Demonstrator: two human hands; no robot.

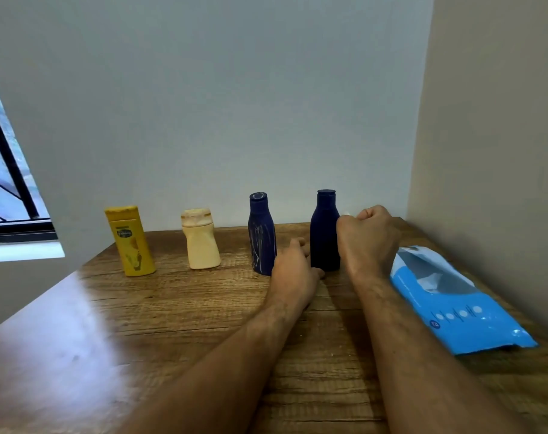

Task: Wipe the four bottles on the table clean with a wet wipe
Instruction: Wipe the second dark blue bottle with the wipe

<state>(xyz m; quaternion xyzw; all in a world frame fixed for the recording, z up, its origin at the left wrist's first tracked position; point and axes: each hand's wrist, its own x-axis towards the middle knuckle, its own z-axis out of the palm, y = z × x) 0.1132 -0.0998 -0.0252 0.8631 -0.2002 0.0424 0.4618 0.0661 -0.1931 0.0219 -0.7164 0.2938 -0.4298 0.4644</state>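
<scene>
- Bottles stood in a row along the far side of the wooden table (178,311), all four upright: a yellow bottle (130,241) furthest left, a cream bottle (201,239) next, then a streaked navy bottle (261,234), and a plain navy bottle (325,231) at the right end.
- Right hand (368,238) was clenched into a fist beside the shoulder of the plain navy bottle, touching or all but touching it; a small scrap of white, most likely the wet wipe (347,213), showed at the top of the fist.
- Left hand (293,270) rested low between the two navy bottles, its fingers reaching round the base of the plain one; whether they actually gripped it could not be told from this angle.
- Blue wipe packet (454,305) lay at the right edge of the table, torn open, with white tissue showing inside.
- Progress looked early: the plain navy bottle seemed the one in hand, and its surface read dark and even.
- Pale scratchy marks covered the streaked navy bottle, and brownish grime sat on the caps of the cream and yellow bottles, so those three appeared still to be done.
</scene>
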